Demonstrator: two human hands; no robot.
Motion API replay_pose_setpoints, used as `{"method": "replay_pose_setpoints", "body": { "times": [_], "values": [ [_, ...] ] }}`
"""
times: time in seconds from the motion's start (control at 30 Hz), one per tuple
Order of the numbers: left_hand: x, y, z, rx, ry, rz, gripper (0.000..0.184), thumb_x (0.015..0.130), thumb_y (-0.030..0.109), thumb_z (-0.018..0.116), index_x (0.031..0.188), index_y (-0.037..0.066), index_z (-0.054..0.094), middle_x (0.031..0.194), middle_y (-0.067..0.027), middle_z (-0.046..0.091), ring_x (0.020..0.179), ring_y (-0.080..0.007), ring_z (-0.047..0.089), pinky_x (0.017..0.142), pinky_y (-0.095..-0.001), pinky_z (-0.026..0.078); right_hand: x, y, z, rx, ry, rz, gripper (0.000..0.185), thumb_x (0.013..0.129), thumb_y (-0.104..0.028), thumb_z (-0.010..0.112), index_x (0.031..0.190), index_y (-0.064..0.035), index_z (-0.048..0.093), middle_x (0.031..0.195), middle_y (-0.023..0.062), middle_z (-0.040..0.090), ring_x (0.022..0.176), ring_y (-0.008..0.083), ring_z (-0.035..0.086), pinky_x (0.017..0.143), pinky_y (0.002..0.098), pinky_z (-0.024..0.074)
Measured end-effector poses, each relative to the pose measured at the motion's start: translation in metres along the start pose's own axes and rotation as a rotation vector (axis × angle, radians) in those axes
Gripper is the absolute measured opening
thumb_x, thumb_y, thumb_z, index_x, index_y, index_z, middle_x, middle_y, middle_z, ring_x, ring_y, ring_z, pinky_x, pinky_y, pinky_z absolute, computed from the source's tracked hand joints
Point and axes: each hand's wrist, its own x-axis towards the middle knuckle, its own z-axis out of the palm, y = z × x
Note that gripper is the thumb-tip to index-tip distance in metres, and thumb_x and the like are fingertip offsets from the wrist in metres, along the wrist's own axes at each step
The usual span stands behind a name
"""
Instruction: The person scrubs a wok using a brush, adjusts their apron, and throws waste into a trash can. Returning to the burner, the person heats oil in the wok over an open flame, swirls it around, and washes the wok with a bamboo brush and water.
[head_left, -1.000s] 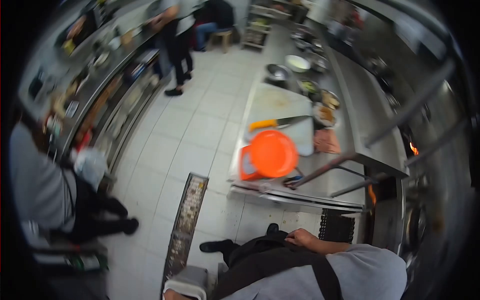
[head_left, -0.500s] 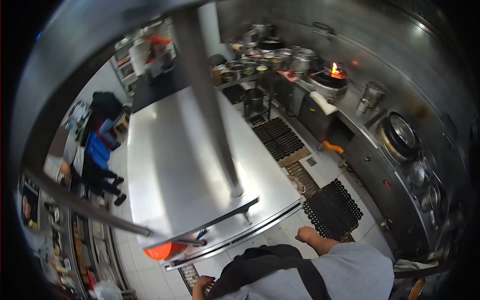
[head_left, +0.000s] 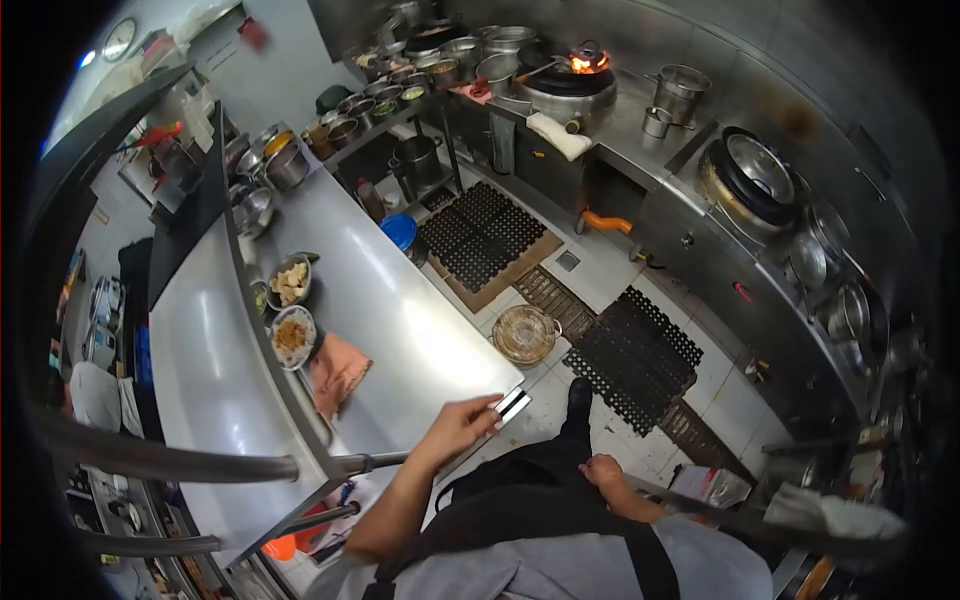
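Note:
My left hand [head_left: 462, 428] is at the near right corner of the steel table [head_left: 400, 300], its fingers bent over the edge. A short strip striped white and black [head_left: 511, 404] shows at the fingertips and looks like part of the table's edge. Low in front of my body, my right hand [head_left: 603, 472] hangs loosely closed with no object visible in it. On the table, a pink cloth [head_left: 338, 375] lies beside a bowl of brown-topped food [head_left: 293, 337] and a bowl of pale yellow chunks [head_left: 290, 281].
A flame [head_left: 589, 63] burns at the wok stove along the far wall. Steel pots and a second wok [head_left: 757, 172] stand on the right-hand range. On the tiled floor are black rubber mats [head_left: 634, 360], drain grates and a round lidded pot [head_left: 526, 335]. An upper shelf [head_left: 190, 330] overhangs the table.
My view has swung, bringing bowls and the pink cloth on the table into sight. My left hand has risen from beside my body to the table's corner. My right hand stays low.

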Motion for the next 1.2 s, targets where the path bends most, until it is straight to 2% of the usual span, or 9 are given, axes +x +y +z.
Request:
{"method": "replay_pose_setpoints", "body": {
  "times": [0.1,0.17,0.27,0.47,0.53,0.67,0.87,0.97,1.2],
  "values": [
    [0.08,-0.001,0.008,0.188,0.119,0.07,0.033,0.088,0.015,0.055,0.117,-0.001,0.057,0.083,-0.0135,0.067,0.074,-0.0163,0.065,0.071,-0.0288,0.051,0.049,0.046,-0.035,0.046,-0.239,0.065,0.036,0.084,-0.035,0.055,0.073,-0.0049,0.07,0.065,0.0113,0.066,0.067,0.0274,0.066,0.073,0.037,0.0517],
    [0.139,-0.012,0.004,0.268,0.241,0.112,0.033,0.087,0.017,0.056,0.115,-0.001,0.059,0.084,-0.0154,0.068,0.075,-0.0205,0.067,0.072,-0.0312,0.051,0.095,0.106,-0.031,0.09,-0.051,-0.057,0.036,0.081,-0.031,0.056,0.066,-0.0002,0.068,0.057,0.0117,0.063,0.053,0.0257,0.062,0.062,0.0339,0.0519],
    [0.205,-0.046,0.002,0.655,0.49,0.155,0.031,0.085,0.017,0.053,0.11,0.0,0.061,0.092,-0.0175,0.066,0.082,-0.03,0.065,0.075,-0.0373,0.051,0.104,0.102,-0.151,0.052,-0.077,0.111,0.028,0.079,-0.024,0.061,0.07,0.0019,0.067,0.059,0.0136,0.062,0.061,0.0275,0.064,0.061,0.0399,0.0492],
    [0.224,-0.082,-0.034,0.959,0.667,-0.026,0.025,0.079,0.013,0.053,0.1,0.002,0.063,0.085,-0.0138,0.064,0.082,-0.03,0.061,0.077,-0.042,0.048,0.19,0.147,-0.311,0.573,0.121,0.067,0.019,0.086,-0.017,0.059,0.08,0.0,0.066,0.055,0.0051,0.06,0.051,0.0101,0.055,0.048,0.0249,0.0426],
    [0.222,-0.077,-0.03,1.069,0.632,0.141,0.023,0.08,0.014,0.054,0.098,0.002,0.063,0.085,-0.0116,0.065,0.08,-0.0291,0.062,0.08,-0.0401,0.046,0.202,0.101,-0.385,0.591,0.192,-0.223,0.018,0.086,-0.017,0.06,0.088,0.0001,0.065,0.063,0.0055,0.062,0.053,0.01,0.056,0.049,0.0251,0.0433],
    [0.232,-0.088,-0.018,1.133,0.424,-0.051,0.025,0.082,0.024,0.055,0.097,0.007,0.064,0.086,-0.0088,0.065,0.082,-0.0237,0.062,0.079,-0.0367,0.043,0.165,-0.045,-0.499,0.744,0.401,-0.916,0.018,0.078,-0.008,0.068,0.092,0.0021,0.064,0.08,0.0114,0.067,0.064,0.0187,0.063,0.06,0.0259,0.0511],
    [0.235,-0.078,-0.015,1.139,0.482,-0.128,0.023,0.082,0.028,0.056,0.094,0.01,0.064,0.081,-0.0071,0.064,0.079,-0.0225,0.061,0.076,-0.0364,0.042,0.17,-0.181,-0.586,0.804,-0.327,-2.167,0.03,0.077,-0.007,0.068,0.103,-0.0062,0.053,0.086,0.0174,0.064,0.063,0.0258,0.066,0.053,0.0297,0.0572],
    [0.24,-0.078,-0.017,1.147,0.475,-0.191,0.02,0.081,0.026,0.057,0.09,0.01,0.063,0.078,-0.0063,0.062,0.078,-0.0227,0.06,0.076,-0.0362,0.042,0.193,-0.218,-0.601,1.029,-0.464,-2.101,0.035,0.086,-0.032,0.06,0.114,-0.0124,0.055,0.096,0.0231,0.064,0.071,0.0317,0.065,0.055,0.0367,0.0541],
    [0.243,-0.073,-0.022,1.087,0.434,-0.254,0.016,0.078,0.025,0.057,0.08,0.01,0.061,0.072,-0.0051,0.058,0.076,-0.0216,0.058,0.074,-0.0353,0.041,0.306,-0.289,-0.631,1.059,-0.589,-2.241,0.035,0.082,-0.024,0.063,0.114,-0.0161,0.052,0.097,0.0245,0.063,0.07,0.0326,0.066,0.054,0.0343,0.0549]
  ]
}}
